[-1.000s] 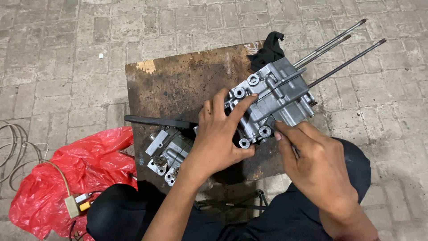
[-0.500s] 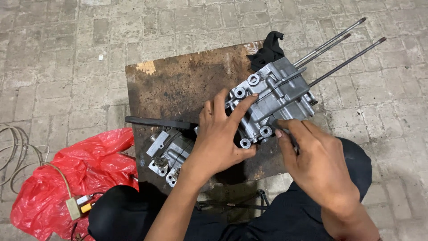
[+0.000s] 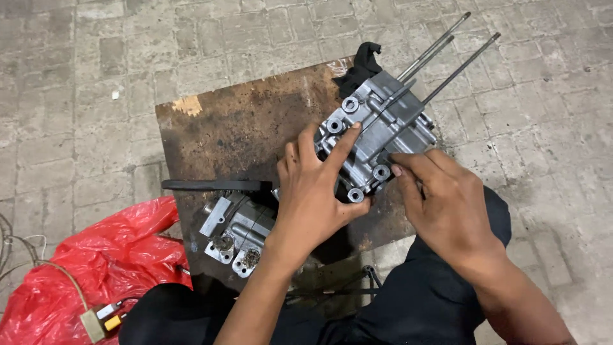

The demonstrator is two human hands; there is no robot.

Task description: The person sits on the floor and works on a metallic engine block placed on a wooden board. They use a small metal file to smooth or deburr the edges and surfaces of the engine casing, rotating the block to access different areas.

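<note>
A grey metal engine casing (image 3: 380,128) with long steel studs (image 3: 456,54) lies on a dark, stained wooden board (image 3: 246,131). My left hand (image 3: 316,185) rests flat on the casing's near side, fingers spread over its round bosses. My right hand (image 3: 440,191) touches the casing's near right edge with pinched fingertips; whether it holds a small part is hidden. A second grey metal part (image 3: 233,230) sits on the board by my left wrist, under a black lever (image 3: 214,185).
A red plastic bag (image 3: 83,268) with wires and a small yellow-tipped gadget (image 3: 102,319) lies at lower left. A black cloth (image 3: 361,64) sits behind the casing. Grey paving bricks (image 3: 83,83) surround the board. My dark trousers (image 3: 415,300) fill the bottom.
My right hand has shifted slightly along the casing's near edge. My left hand stays pressed on the casing.
</note>
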